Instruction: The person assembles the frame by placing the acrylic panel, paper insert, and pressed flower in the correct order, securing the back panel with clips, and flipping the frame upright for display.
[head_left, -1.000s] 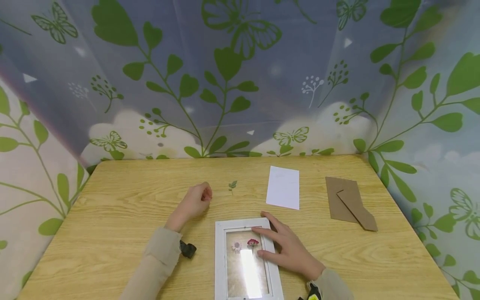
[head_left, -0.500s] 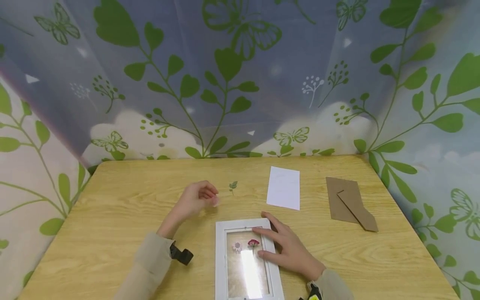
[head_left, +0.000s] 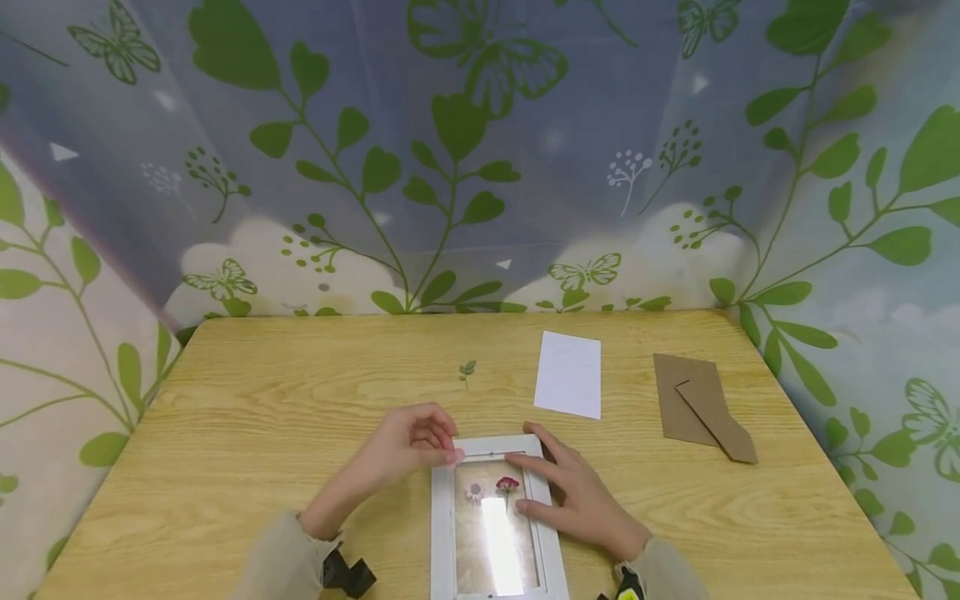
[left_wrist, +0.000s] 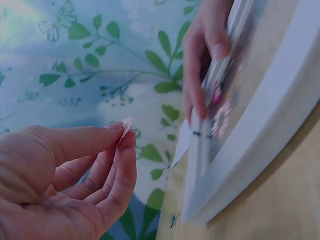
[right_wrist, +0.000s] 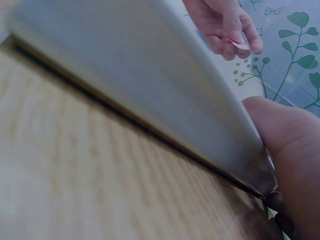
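Note:
Between thumb and index finger, my left hand (head_left: 405, 446) pinches a small pale pink petal (left_wrist: 127, 127), held over the top left corner of a white picture frame (head_left: 442, 525). The frame lies on the table with its clear pane (head_left: 474, 542) facing up. Near the top of the pane show a pink daisy-like pressed flower (head_left: 474, 493) and a dark red one (head_left: 507, 483) on a thin stem. My right hand (head_left: 581, 500) rests on the frame's right border, fingers spread and their tips reaching over the pane.
Beyond the frame lies a small green leaf sprig (head_left: 467, 372). To its right are a white card (head_left: 567, 375) and a brown backing board (head_left: 686, 408) with a stand leg. Patterned cloth (head_left: 480, 167) closes off the table's back and sides.
My left hand, with the pink petal, has come from near the leaf sprig down and right to the frame's top left corner. My right hand has stayed in place on the frame.

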